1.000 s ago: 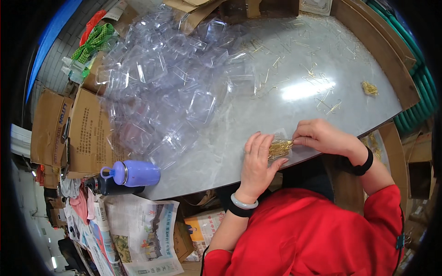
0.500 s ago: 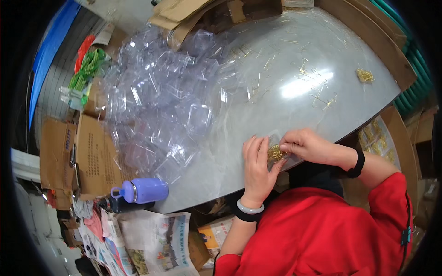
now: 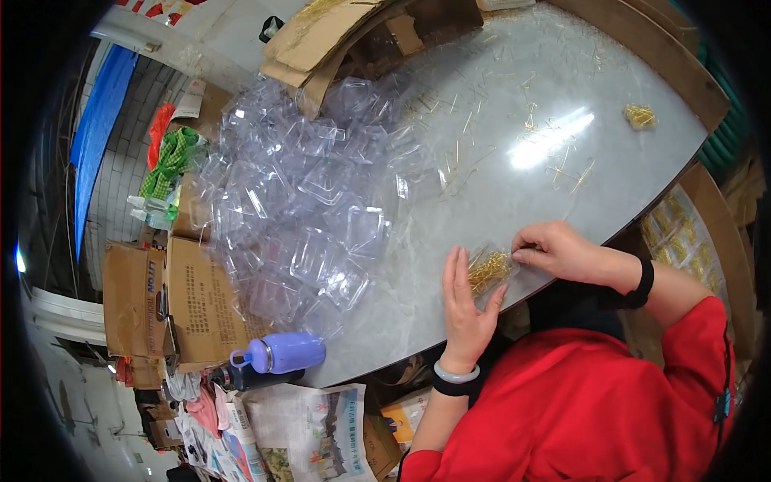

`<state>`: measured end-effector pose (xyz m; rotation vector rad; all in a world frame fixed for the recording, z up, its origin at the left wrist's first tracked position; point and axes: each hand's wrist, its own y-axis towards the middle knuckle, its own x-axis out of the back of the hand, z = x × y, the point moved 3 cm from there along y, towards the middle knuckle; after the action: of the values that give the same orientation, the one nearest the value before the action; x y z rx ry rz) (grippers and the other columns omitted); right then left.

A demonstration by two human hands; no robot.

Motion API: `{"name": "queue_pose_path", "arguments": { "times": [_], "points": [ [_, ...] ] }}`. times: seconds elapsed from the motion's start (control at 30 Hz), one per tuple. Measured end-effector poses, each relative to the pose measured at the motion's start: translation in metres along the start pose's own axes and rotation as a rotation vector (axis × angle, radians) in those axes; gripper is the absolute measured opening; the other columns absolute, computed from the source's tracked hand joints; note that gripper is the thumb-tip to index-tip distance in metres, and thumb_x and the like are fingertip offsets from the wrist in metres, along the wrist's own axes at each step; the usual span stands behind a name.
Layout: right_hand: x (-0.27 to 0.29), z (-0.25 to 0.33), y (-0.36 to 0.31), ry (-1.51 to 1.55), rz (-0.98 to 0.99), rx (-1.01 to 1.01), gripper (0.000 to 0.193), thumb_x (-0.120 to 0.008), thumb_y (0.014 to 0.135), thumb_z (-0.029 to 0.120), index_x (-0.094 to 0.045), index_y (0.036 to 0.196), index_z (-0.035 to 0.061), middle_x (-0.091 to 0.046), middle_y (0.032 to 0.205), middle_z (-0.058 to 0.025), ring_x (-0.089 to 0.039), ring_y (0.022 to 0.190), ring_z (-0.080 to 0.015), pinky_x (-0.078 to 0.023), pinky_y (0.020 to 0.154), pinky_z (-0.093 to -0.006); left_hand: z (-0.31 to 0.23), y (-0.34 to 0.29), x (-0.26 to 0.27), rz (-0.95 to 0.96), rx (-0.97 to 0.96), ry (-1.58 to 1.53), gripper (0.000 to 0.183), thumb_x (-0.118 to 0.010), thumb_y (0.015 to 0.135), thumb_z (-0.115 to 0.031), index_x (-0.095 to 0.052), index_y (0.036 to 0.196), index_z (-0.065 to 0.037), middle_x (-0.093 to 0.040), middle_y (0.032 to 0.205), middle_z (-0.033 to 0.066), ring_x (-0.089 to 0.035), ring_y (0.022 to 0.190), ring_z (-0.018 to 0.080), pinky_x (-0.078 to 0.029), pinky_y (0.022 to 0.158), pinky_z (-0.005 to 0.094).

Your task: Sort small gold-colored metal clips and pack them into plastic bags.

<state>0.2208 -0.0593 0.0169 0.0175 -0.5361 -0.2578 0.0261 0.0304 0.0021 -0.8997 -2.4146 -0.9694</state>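
Observation:
Near the table's front edge is a small clear plastic box (image 3: 488,271) filled with thin gold wire hooks. My left hand (image 3: 466,313) is beside it, fingers stretched upward and thumb apart, the box between them. On the box's right side, the thumb and fingers of my right hand (image 3: 554,249) are pinched together at its edge; the exact grip is partly hidden. Loose gold hooks (image 3: 572,167) lie scattered farther back on the grey table (image 3: 434,257). A small bunch of gold hooks (image 3: 640,117) sits at the far right.
A large heap of clear plastic boxes (image 3: 305,201) covers the table's left side. A purple bottle (image 3: 285,353) lies at the left front edge. Cardboard pieces (image 3: 321,40) stand at the back. Beside my right arm, a carton (image 3: 723,233) holds several filled packs.
The camera view has shifted, so the scene sits lower and farther right. My hands have moved slightly apart, and more of the filled box shows between them.

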Motion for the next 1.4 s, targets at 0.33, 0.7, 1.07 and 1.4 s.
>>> {"name": "queue_pose_path", "arguments": {
  "times": [0.33,0.7,1.07,1.4],
  "points": [
    [0.005,0.016,0.016,-0.116,0.027,0.034,0.018,-0.071,0.089,0.019,-0.072,0.096,0.0016,-0.072,0.087,-0.0174,-0.069,0.081,-0.0381,-0.055,0.072,-0.0431,-0.002,-0.001,0.001,0.042,-0.006,0.065,0.08,-0.08,0.088,-0.018,-0.037,0.154,-0.001,-0.047,0.149,0.0211,-0.046,0.137,0.0394,-0.04,0.112,0.0465],
    [0.013,0.013,0.021,-0.119,-0.068,0.165,0.014,-0.072,0.088,0.016,-0.071,0.094,0.0039,-0.069,0.087,-0.0151,-0.068,0.08,-0.0365,-0.054,0.071,-0.0442,-0.004,0.002,0.002,0.026,0.005,0.076,0.077,-0.083,0.085,-0.016,-0.044,0.149,-0.001,-0.049,0.145,0.0215,-0.049,0.133,0.0396,-0.042,0.11,0.0454],
    [-0.002,0.023,0.022,-0.434,-0.122,0.254,0.014,-0.071,0.087,0.015,-0.065,0.091,0.0026,-0.065,0.085,-0.0134,-0.066,0.075,-0.036,-0.053,0.066,-0.044,-0.004,0.002,0.003,0.007,0.022,0.033,0.085,-0.084,0.084,-0.016,-0.036,0.153,-0.002,-0.045,0.146,0.0224,-0.048,0.133,0.039,-0.042,0.109,0.0449],
    [0.001,0.029,0.019,-0.368,-0.068,0.12,0.016,-0.069,0.087,0.019,-0.067,0.086,0.0033,-0.066,0.083,-0.0147,-0.068,0.078,-0.0365,-0.054,0.069,-0.0461,-0.003,0.001,0.003,0.007,0.024,-0.005,0.1,-0.085,0.083,-0.013,-0.022,0.159,0.0,-0.038,0.154,0.0225,-0.045,0.141,0.0381,-0.039,0.114,0.0456]
  ]
}}
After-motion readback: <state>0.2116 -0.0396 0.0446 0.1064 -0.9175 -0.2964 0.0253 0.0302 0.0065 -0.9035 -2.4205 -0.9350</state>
